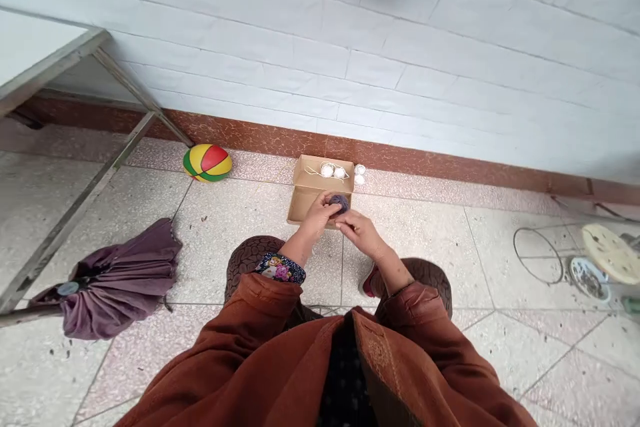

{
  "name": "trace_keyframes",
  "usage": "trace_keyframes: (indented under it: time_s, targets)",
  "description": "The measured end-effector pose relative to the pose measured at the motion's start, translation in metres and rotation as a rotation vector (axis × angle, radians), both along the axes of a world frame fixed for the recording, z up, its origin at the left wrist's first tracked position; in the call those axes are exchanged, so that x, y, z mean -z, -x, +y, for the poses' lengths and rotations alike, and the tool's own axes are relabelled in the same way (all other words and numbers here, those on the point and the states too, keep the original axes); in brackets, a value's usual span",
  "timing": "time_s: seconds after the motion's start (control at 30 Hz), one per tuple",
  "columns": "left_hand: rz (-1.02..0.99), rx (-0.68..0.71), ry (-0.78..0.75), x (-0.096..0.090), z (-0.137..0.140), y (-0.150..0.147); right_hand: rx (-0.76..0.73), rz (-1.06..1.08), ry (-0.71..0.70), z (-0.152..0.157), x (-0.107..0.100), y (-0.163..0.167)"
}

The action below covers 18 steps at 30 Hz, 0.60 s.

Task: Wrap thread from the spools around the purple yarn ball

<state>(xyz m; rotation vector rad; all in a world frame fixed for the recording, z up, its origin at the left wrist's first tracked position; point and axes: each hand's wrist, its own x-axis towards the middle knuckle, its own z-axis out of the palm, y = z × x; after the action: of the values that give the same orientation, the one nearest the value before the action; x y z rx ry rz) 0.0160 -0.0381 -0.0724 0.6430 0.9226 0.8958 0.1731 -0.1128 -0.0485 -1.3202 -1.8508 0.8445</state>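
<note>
A small ball of dark purple-grey yarn [339, 203] is gripped in the fingers of my left hand [317, 216], above the near part of an open cardboard box [301, 203]. Close against the ball's lower right side is my right hand [361, 232], its thumb and fingers pinched together; whatever lies between them is too small to make out. In the box's far part, toward the wall, lie two white yarn balls [327, 171] with loose pale strands around them. Two more white balls [359, 174] rest on the floor just right of the box.
A red, yellow and green ball [207, 163] sits by the wall at left, near a metal-framed table [125, 80]. A folded purple umbrella [125, 280] lies on the floor. At far right are a cream stool seat [611, 253] and a wire ring [538, 255].
</note>
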Motion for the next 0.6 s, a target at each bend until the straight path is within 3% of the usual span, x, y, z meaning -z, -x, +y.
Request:
trace_keyframes:
  time_s: [0.17, 0.23, 0.3, 0.47, 0.6]
  targets:
    - [-0.093, 0.362, -0.056, -0.005, -0.021, 0.014, 0.244, 0.057, -0.006, 0.008, -0.019, -0.008]
    - [-0.183, 0.422, -0.074, -0.011, -0.028, 0.026, 0.299, 0.058, 0.009, 0.015, -0.021, -0.005]
    - [-0.268, 0.371, -0.092, -0.016, -0.033, 0.039, 0.332, 0.047, 0.042, 0.020, -0.018, 0.007]
    - [-0.323, 0.082, -0.109, -0.022, -0.037, 0.068, 0.317, 0.012, 0.058, 0.002, 0.004, 0.056]
    - [-0.164, -0.038, -0.138, -0.026, -0.043, 0.083, 0.069, -0.089, 0.012, -0.028, 0.000, 0.072]
